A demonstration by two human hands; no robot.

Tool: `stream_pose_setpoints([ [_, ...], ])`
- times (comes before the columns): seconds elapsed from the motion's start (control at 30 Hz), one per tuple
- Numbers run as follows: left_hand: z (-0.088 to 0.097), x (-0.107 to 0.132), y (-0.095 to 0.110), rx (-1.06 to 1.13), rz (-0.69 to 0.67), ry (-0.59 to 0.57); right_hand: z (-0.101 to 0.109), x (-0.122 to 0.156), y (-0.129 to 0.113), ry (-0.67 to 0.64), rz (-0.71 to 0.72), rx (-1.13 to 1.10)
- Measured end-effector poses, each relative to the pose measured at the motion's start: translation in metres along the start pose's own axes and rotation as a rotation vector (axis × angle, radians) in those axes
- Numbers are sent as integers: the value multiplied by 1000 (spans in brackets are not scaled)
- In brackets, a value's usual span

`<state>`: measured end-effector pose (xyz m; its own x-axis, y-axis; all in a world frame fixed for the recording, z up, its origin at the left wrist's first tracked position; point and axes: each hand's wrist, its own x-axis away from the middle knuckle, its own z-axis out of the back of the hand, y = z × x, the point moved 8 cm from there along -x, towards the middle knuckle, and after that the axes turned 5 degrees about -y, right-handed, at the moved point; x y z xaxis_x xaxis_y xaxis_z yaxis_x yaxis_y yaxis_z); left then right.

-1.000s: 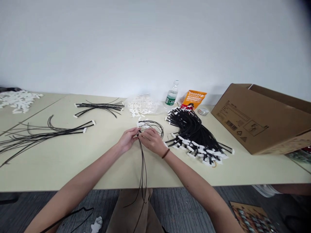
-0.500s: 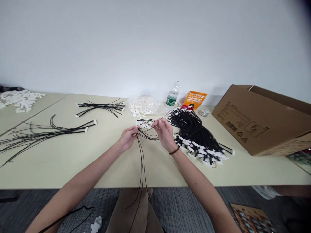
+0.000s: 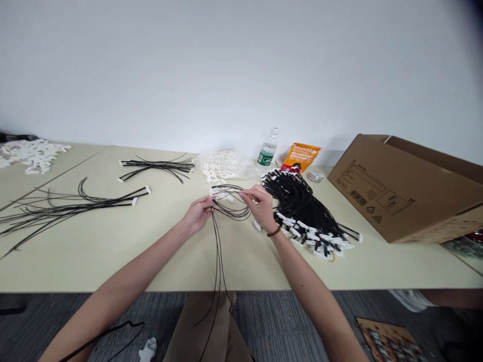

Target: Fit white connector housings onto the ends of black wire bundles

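My left hand (image 3: 198, 211) is closed on a wire harness (image 3: 236, 216), gripping it near a white connector; its thin black wires curve in loops to the right. A few loose wires (image 3: 219, 251) from the same grip hang down over the table's front edge. My right hand (image 3: 260, 203) pinches a thin black wire at the right side of the loops. The fingers partly hide that wire's end. Just right of my right hand lies a big pile of black cables with white connectors (image 3: 302, 201).
Two wire bundles (image 3: 156, 166) (image 3: 94, 206) lie on the left. Behind my hands is a clear bag of white connectors (image 3: 222, 163), beside a water bottle (image 3: 267, 148) and an orange packet (image 3: 301, 157). A cardboard box (image 3: 400, 191) stands right; more white connectors (image 3: 33, 153) are far left.
My right hand has shifted slightly right and down, and its fingers have turned to point left. My left hand keeps its grip almost in place.
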<state>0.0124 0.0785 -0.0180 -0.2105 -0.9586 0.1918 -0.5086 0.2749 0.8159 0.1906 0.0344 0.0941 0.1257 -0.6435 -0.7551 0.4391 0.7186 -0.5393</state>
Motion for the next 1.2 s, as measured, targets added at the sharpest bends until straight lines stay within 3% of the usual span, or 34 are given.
stream_pose_setpoints([
  [0.23, -4, 1, 3, 5, -15, -44, -9, -1, -3, -112, 48, 70],
  [1.2, -11, 4, 5, -16, -30, -85, -12, 1, -2, -105, 22, 37],
])
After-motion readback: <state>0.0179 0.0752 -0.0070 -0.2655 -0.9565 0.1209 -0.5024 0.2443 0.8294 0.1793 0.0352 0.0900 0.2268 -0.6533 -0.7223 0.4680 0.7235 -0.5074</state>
